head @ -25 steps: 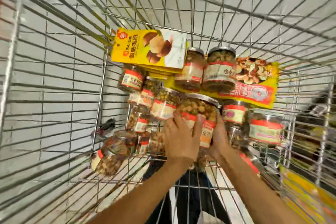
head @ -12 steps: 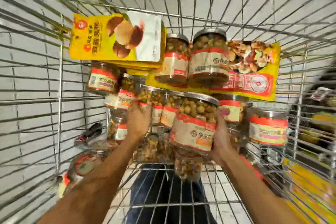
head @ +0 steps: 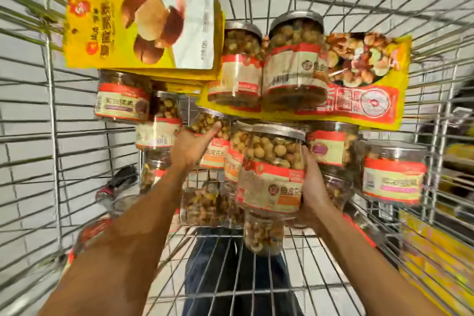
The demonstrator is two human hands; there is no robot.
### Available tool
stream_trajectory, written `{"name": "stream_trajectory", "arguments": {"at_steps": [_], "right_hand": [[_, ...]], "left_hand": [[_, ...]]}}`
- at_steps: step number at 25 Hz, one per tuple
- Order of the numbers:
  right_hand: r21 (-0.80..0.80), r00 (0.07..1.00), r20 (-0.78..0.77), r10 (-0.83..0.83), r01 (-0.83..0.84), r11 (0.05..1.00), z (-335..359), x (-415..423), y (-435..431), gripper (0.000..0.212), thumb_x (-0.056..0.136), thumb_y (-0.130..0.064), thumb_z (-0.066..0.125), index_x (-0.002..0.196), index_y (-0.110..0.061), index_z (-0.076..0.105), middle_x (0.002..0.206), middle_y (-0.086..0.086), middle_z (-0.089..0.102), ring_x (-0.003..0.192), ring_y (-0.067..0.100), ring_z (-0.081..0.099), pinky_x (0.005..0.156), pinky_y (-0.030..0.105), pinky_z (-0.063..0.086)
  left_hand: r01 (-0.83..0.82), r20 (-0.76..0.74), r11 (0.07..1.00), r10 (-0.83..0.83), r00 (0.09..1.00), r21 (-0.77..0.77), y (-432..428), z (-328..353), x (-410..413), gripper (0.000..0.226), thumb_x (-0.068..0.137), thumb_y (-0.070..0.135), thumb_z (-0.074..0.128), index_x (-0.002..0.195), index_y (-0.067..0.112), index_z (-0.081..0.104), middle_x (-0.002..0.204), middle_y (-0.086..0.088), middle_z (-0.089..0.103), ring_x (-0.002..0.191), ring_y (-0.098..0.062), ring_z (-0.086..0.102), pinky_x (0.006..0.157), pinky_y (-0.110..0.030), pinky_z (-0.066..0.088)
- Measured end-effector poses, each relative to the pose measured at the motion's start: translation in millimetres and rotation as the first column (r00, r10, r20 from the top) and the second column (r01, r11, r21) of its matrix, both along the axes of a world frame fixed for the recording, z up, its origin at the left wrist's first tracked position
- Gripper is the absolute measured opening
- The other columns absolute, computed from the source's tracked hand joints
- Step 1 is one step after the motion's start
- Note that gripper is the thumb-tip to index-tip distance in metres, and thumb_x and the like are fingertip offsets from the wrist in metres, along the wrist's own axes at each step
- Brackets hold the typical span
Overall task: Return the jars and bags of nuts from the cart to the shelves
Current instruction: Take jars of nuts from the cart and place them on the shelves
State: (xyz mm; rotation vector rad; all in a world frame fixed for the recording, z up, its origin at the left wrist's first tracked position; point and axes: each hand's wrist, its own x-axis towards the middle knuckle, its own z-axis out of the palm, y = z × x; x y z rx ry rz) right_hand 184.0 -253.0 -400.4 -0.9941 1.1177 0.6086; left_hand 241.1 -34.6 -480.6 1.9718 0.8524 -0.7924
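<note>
Lifting a nut jar (head: 272, 172) clear of the cart (head: 51, 136), right hand (head: 311, 187) wrapped round it; left hand (head: 191, 147), off it since a second ago, now closing on a second jar (head: 209, 133). Shelving comes next.

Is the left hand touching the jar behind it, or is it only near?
Touching. The head view shows the left hand laid on a nut jar, its thumb lying across the jar's upper part with no gap.
</note>
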Motion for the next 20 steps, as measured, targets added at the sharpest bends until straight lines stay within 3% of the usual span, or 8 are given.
{"name": "stream_trajectory", "arguments": {"at_steps": [3,5,7,9,11,14,18,20], "right_hand": [[-0.006,0.999,0.031,-0.029,0.029,1.000,12.7,10.8,2.7,0.047,0.097,-0.045,0.032,0.083,-0.020,0.069,0.079,0.001,0.074,0.063,0.010,0.071,0.049,0.021,0.055],[0.022,0.998,0.048,-0.044,0.043,0.999,27.6,16.3,4.3,0.053,0.096,-0.049,0.033,0.076,-0.025,0.075,0.077,0.002,0.075,0.067,0.015,0.072,0.052,0.027,0.057],[0.007,0.995,0.086,-0.056,0.056,0.998,50.6,22.6,6.1,0.057,0.097,-0.048,0.033,0.063,-0.031,0.075,0.066,-0.002,0.074,0.059,0.013,0.071,0.046,0.026,0.055],[-0.013,0.993,0.109,-0.053,0.055,0.998,82.5,31.0,7.0,0.055,0.096,-0.049,0.034,0.066,-0.025,0.073,0.062,0.000,0.073,0.054,0.014,0.070,0.042,0.026,0.053],[-0.029,0.984,0.170,-0.050,0.056,0.998,119.2,36.1,7.1,0.050,0.096,-0.050,0.034,0.079,-0.021,0.070,0.069,0.003,0.074,0.061,0.017,0.071,0.049,0.027,0.056],[0.001,0.958,0.273,-0.093,0.096,0.995,177.6,31.0,4.2,0.047,0.096,-0.051,0.032,0.100,-0.018,0.067,0.096,0.008,0.072,0.085,0.025,0.068,0.076,0.037,0.056],[0.047,0.888,0.398,-0.228,0.228,0.972,258.8,0.8,-4.9,0.049,0.097,-0.048,0.028,0.092,-0.017,0.065,0.078,0.002,0.073,0.070,0.019,0.068,0.070,0.032,0.055],[0.047,0.839,0.463,-0.288,0.301,0.953,288.3,-21.2,-13.2,0.054,0.096,-0.049,0.028,0.082,-0.018,0.070,0.078,0.003,0.072,0.070,0.021,0.066,0.071,0.033,0.054]], "left_hand": [[-0.120,-0.074,0.983,0.111,0.991,-0.140,15.1,11.0,0.9,0.053,0.059,0.067,0.072,0.078,0.017,0.069,0.089,-0.006,0.073,0.088,-0.024,0.069,0.086,-0.034,0.052],[-0.178,-0.131,0.951,0.148,0.980,-0.255,29.7,31.2,1.6,0.054,0.059,0.066,0.068,0.077,0.015,0.070,0.091,-0.012,0.073,0.081,-0.024,0.070,0.082,-0.033,0.053],[-0.237,-0.138,0.907,0.201,0.970,-0.347,38.9,59.6,4.8,0.050,0.070,0.061,0.063,0.082,0.014,0.071,0.097,-0.016,0.072,0.086,-0.028,0.069,0.088,-0.042,0.053],[-0.279,-0.103,0.850,0.261,0.960,-0.446,38.7,101.3,11.2,0.043,0.079,0.053,0.060,0.094,0.014,0.070,0.105,-0.017,0.069,0.098,-0.033,0.066,0.095,-0.048,0.049],[-0.257,-0.068,0.810,0.262,0.963,-0.527,32.2,150.3,17.4,0.051,0.079,0.051,0.057,0.110,0.012,0.065,0.110,-0.017,0.067,0.102,-0.033,0.064,0.095,-0.048,0.049],[-0.176,-0.025,0.755,0.207,0.978,-0.631,21.2,227.6,19.7,0.055,0.084,0.051,0.047,0.118,0.010,0.060,0.104,-0.011,0.068,0.090,-0.026,0.066,0.088,-0.040,0.051],[-0.009,0.065,0.643,0.092,0.994,-0.766,2.9,335.2,18.2,0.051,0.084,0.055,0.040,0.102,0.014,0.065,0.083,-0.005,0.075,0.073,-0.019,0.071,0.063,-0.033,0.059],[0.089,0.132,0.587,0.031,0.991,-0.805,-13.3,377.7,14.6,0.057,0.074,0.060,0.042,0.095,0.016,0.071,0.084,-0.004,0.075,0.075,-0.020,0.072,0.067,-0.037,0.059]]}}
